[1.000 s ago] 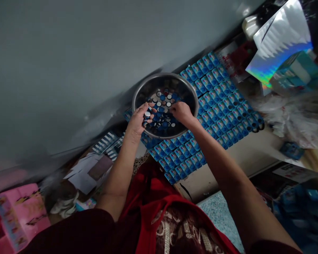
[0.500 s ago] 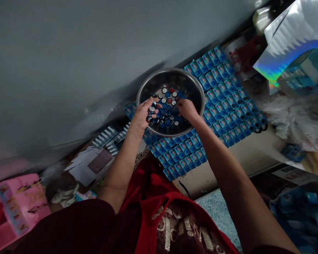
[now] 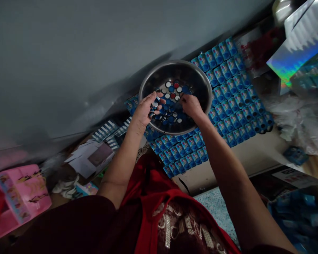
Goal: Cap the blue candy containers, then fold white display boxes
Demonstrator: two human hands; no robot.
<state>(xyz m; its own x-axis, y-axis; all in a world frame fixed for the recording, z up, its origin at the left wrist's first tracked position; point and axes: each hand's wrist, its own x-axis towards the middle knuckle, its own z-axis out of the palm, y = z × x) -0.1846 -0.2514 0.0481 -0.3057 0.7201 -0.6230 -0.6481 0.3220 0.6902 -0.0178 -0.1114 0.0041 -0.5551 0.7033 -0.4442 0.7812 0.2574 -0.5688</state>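
Observation:
A steel bowl [image 3: 145,76] rests on rows of small blue packages and holds many small round discs [image 3: 172,106], blue, white and a few red. Over its left side, my left hand [image 3: 145,107] is cupped around several of these discs, white and dark-edged. Inside the bowl at the right, my right hand [image 3: 192,106] has its fingers bent together near the discs; what lies between the fingertips is hidden.
Rows of blue packages [image 3: 229,106] cover the table around the bowl, against a grey wall [image 3: 69,70]. White papers [image 3: 87,158] and a pink box [image 3: 23,197] are at left. Clear plastic bags [image 3: 294,116] and silvery sheets [image 3: 304,42] are at right.
The view has shifted slightly, so the bowl appears a little larger and further right. My left hand still holds discs; my right hand stays at the bowl's right side.

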